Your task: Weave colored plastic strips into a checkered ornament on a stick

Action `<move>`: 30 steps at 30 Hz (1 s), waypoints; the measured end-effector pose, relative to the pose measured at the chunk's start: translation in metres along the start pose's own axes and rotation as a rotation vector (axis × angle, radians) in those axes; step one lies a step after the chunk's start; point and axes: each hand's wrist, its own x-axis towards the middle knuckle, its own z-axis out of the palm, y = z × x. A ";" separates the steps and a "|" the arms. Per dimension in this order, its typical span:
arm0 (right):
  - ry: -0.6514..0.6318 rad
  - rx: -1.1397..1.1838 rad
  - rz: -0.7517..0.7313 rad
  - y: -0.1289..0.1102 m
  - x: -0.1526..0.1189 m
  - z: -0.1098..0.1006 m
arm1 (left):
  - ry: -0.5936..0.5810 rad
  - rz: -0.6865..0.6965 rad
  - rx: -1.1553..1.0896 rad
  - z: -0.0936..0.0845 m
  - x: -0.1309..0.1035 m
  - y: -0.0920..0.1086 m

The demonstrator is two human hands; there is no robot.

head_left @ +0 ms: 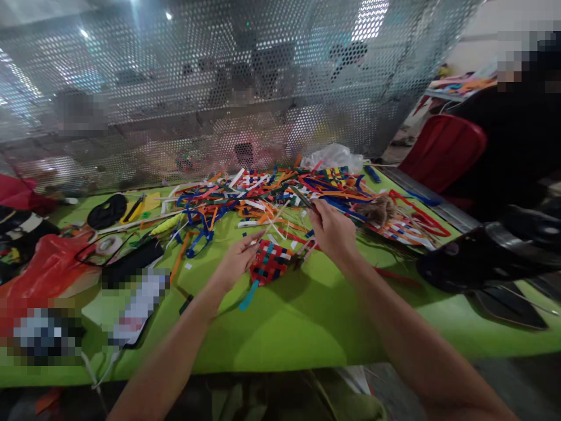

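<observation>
Woven patch (pixel 269 263) at frame centre: red, white, blue checker, loose strip ends. Left hand (pixel 236 263) grip clamped on its edge. Right hand (pixel 333 231) grip closed on scissors (pixel 303 199).

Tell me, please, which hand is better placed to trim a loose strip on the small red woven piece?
Probably the right hand: it already grips what looks like scissors just above the woven piece, while the left hand steadies its edge.
</observation>
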 end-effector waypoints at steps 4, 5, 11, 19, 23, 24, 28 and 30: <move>-0.161 0.052 -0.220 -0.018 -0.012 0.008 | 0.040 -0.015 -0.018 -0.001 0.002 0.000; -0.212 0.049 -0.269 -0.019 -0.013 0.010 | 0.045 -0.019 -0.030 -0.002 0.002 0.000; -0.061 0.003 -0.004 0.005 0.003 0.007 | -0.080 -0.016 -0.098 -0.003 -0.002 0.000; -0.094 0.078 -0.135 -0.013 -0.010 0.011 | -0.026 -0.001 -0.132 0.000 0.000 -0.004; -0.221 0.000 -0.266 -0.035 -0.026 0.020 | 0.011 -0.007 -0.143 0.000 0.002 -0.004; -0.252 0.000 -0.316 -0.037 -0.028 0.021 | 0.021 -0.012 -0.161 0.000 0.002 -0.004; -0.196 -0.011 -0.275 -0.031 -0.023 0.019 | -0.026 -0.049 -0.249 0.000 -0.002 0.001; -0.138 -0.024 -0.196 -0.027 -0.020 0.018 | -0.064 -0.058 -0.283 0.001 -0.004 0.003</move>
